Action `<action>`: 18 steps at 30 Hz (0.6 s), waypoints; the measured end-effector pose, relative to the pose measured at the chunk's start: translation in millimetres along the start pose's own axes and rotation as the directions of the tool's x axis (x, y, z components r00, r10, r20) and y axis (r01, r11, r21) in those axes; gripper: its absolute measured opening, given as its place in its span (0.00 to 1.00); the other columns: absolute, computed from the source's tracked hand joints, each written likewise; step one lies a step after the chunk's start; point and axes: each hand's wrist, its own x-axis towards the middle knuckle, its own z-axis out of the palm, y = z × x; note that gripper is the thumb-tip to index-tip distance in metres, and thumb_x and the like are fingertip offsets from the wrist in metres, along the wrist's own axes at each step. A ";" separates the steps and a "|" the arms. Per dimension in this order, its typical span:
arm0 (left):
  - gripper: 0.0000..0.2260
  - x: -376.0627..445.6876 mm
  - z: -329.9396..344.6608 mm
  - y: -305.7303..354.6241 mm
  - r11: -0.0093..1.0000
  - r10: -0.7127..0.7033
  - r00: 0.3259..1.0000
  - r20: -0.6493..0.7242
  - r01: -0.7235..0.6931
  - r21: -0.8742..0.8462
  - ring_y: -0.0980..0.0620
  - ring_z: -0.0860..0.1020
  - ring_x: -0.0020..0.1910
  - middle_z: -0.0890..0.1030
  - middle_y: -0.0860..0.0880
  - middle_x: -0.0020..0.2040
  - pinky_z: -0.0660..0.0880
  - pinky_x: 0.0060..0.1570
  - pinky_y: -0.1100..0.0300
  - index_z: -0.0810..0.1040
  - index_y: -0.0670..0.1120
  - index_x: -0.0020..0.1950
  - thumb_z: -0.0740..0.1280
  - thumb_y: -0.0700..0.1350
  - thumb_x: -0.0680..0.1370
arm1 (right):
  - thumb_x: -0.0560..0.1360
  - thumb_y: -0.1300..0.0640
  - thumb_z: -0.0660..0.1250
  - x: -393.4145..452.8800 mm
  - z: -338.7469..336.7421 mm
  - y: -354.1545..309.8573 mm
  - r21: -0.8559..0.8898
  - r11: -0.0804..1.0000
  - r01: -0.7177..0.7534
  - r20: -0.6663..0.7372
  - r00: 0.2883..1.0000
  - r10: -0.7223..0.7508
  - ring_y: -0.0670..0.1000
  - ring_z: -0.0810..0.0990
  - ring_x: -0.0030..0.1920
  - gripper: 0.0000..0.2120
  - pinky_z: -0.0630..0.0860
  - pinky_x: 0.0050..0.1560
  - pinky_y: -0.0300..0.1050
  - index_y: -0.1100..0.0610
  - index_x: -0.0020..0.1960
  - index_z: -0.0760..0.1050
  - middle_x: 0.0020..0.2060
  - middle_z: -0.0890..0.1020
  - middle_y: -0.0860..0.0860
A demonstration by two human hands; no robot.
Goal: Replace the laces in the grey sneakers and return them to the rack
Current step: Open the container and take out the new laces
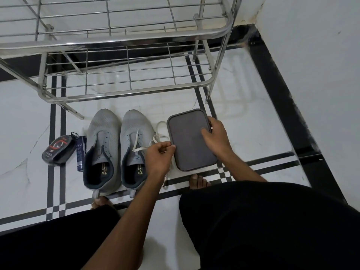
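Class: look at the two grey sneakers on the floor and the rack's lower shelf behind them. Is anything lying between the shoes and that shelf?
Nothing visible does. The sneakers stand toes-first just before the lower shelf, with only bare tile between. The grey case and the lace lie off to their right.

Two grey sneakers, one white lace, one grey pouch, one rack
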 end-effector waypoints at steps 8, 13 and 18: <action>0.01 12.3 5.7 -6.0 0.996 -0.083 0.994 -0.068 0.081 -0.020 0.51 0.84 0.41 0.85 0.53 0.37 0.82 0.50 0.46 0.83 0.51 0.41 0.73 0.46 0.71 | 0.80 0.58 0.63 5.2 18.4 17.2 -0.392 0.919 -0.036 -0.144 0.989 -0.023 0.55 0.76 0.51 0.08 0.79 0.52 0.48 0.61 0.53 0.78 0.53 0.74 0.57; 0.04 13.6 6.7 -2.4 0.997 -0.076 0.994 -0.084 0.078 0.020 0.52 0.84 0.40 0.84 0.54 0.36 0.82 0.49 0.47 0.82 0.53 0.39 0.75 0.46 0.73 | 0.81 0.60 0.62 5.2 12.1 18.6 -0.333 0.943 -0.031 -0.124 0.992 -0.011 0.54 0.80 0.46 0.08 0.77 0.46 0.45 0.58 0.53 0.80 0.46 0.80 0.56; 0.04 19.6 7.6 -11.6 0.998 -0.068 0.996 -0.054 0.068 0.001 0.52 0.84 0.42 0.85 0.56 0.39 0.82 0.49 0.45 0.83 0.56 0.40 0.74 0.54 0.68 | 0.80 0.59 0.66 5.4 -1.9 15.3 -0.265 0.959 -0.095 -0.120 0.991 0.065 0.54 0.82 0.48 0.08 0.75 0.51 0.40 0.61 0.52 0.82 0.45 0.85 0.55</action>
